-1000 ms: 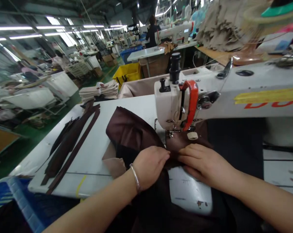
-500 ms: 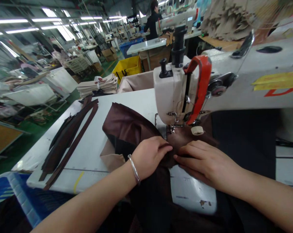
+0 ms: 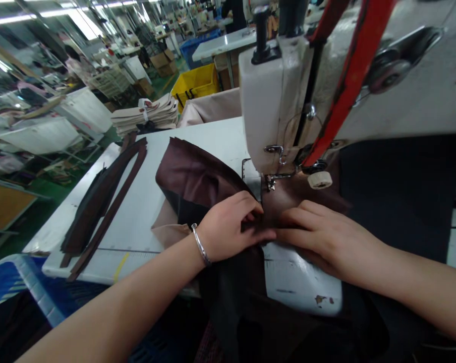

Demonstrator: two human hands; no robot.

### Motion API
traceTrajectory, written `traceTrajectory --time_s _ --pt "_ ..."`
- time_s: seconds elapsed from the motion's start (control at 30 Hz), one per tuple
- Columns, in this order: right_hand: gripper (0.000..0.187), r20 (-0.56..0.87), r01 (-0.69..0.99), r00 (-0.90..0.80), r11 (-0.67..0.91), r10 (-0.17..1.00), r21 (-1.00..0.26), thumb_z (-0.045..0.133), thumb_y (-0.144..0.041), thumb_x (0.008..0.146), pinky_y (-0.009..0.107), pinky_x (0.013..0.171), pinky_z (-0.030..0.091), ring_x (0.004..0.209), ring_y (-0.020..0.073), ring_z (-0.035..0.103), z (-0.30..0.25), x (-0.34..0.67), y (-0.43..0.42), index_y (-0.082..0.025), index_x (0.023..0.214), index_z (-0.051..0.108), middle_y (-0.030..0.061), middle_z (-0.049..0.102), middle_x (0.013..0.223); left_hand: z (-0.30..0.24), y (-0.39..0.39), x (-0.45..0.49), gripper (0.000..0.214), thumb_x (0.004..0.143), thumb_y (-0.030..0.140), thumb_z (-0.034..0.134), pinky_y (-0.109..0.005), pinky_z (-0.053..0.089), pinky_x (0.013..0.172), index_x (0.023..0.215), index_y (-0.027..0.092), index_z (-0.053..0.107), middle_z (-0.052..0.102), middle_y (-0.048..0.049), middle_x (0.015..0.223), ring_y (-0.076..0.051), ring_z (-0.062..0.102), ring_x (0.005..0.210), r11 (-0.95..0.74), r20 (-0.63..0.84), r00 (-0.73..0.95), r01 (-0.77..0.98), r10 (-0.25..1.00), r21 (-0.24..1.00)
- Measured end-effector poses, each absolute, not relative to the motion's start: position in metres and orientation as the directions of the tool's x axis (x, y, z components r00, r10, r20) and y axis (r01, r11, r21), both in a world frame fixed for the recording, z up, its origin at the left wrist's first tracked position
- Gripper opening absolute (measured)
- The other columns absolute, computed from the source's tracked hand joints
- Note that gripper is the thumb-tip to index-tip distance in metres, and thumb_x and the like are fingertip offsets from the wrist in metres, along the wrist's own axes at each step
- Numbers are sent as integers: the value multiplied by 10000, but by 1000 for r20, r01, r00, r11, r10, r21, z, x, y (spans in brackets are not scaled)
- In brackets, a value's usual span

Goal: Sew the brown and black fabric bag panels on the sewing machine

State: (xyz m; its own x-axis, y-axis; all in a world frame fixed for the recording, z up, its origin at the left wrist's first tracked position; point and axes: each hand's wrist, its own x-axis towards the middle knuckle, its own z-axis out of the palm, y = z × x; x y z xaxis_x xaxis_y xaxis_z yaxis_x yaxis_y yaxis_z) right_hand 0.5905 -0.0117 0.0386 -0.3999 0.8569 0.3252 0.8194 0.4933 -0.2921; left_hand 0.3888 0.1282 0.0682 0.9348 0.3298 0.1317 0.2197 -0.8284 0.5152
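My left hand (image 3: 231, 227), with a silver bangle (image 3: 201, 245) at its wrist, is closed with curled fingers on the edge of the dark brown fabric (image 3: 190, 166). My right hand (image 3: 322, 234) has its fingers together at the same fabric's edge, fingertips by my left fingers; its thumb is hidden. Just beyond both hands, the presser foot (image 3: 271, 182) of a white sewing machine (image 3: 264, 116) stands at the fabric. Folds of that fabric spread left of the needle area, and black material (image 3: 394, 201) lies to the right.
On the white table (image 3: 137, 222) lie dark fabric strips (image 3: 95, 206) at the left. A blue basket (image 3: 35, 287) stands below the table's left corner. Behind are a stack of beige pieces (image 3: 148, 115) and a yellow bin (image 3: 197, 83). The machine's red lever guard (image 3: 349, 85) juts out above my right hand.
My view has come nearer the machine and tilted down. My left thumb has stretched toward my right fingertips, and the fingers of both hands now meet at the fabric edge.
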Motion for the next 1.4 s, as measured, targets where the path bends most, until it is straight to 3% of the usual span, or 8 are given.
traceTrajectory --time_s 0.1,0.2,0.33,0.43,0.53,0.63,0.83,1.4 --pt "281 344 818 -357 468 868 -333 532 -187 947 379 803 475 927 226 529 35 591 -9 -195 1207 637 100 618 1097 72 126 387 661 700 577 811 -460 481 981 1149 143 594 591 -130 1171 -299 557 1092 -898 80 960 220 269 382" --pt "218 373 799 -263 418 890 -432 514 -240 978 353 797 485 932 210 556 34 593 -4 -184 1135 655 92 628 1036 74 122 393 285 933 403 610 -433 470 972 1031 139 655 645 -110 1079 -264 588 1053 -904 80 952 251 295 347" --pt "202 338 746 -201 368 919 -556 478 -253 1001 349 838 492 958 195 591 35 596 4 -210 1037 672 67 649 993 70 127 402 473 1033 383 411 -348 499 827 716 149 674 683 -65 792 -204 660 820 -792 116 875 361 471 492" --pt "184 351 731 -164 352 922 -584 492 -253 996 340 860 497 968 187 609 35 597 6 -217 1014 672 55 668 993 64 134 403 309 934 456 619 -330 510 852 887 169 722 737 -49 910 -200 685 883 -729 138 902 232 409 644" --pt "153 402 737 -115 349 909 -579 528 -254 981 312 836 505 951 173 617 36 595 5 -223 1002 677 42 676 977 58 137 403 391 774 352 817 -374 474 995 1115 206 689 726 -56 1136 -226 650 1084 -785 253 925 73 284 616" --pt "161 441 762 -88 345 893 -547 534 -266 979 296 806 507 922 167 625 37 594 5 -232 1036 681 34 683 959 54 138 405 119 884 189 664 -350 497 949 991 208 712 747 -27 1009 -180 670 989 -791 280 918 57 282 610" --pt "186 489 832 -52 309 871 -461 544 -313 980 293 756 499 842 167 652 40 596 6 -211 1033 691 31 698 908 55 139 408 147 858 116 600 -310 517 888 950 183 692 708 -36 992 -164 663 945 -750 292 903 50 317 660" --pt "194 475 832 -35 289 879 -473 533 -315 987 296 770 505 851 157 648 40 597 6 -224 1055 690 21 698 936 58 136 409 65 834 162 657 -262 514 767 860 173 715 698 -16 849 -134 652 798 -690 300 882 37 362 723"
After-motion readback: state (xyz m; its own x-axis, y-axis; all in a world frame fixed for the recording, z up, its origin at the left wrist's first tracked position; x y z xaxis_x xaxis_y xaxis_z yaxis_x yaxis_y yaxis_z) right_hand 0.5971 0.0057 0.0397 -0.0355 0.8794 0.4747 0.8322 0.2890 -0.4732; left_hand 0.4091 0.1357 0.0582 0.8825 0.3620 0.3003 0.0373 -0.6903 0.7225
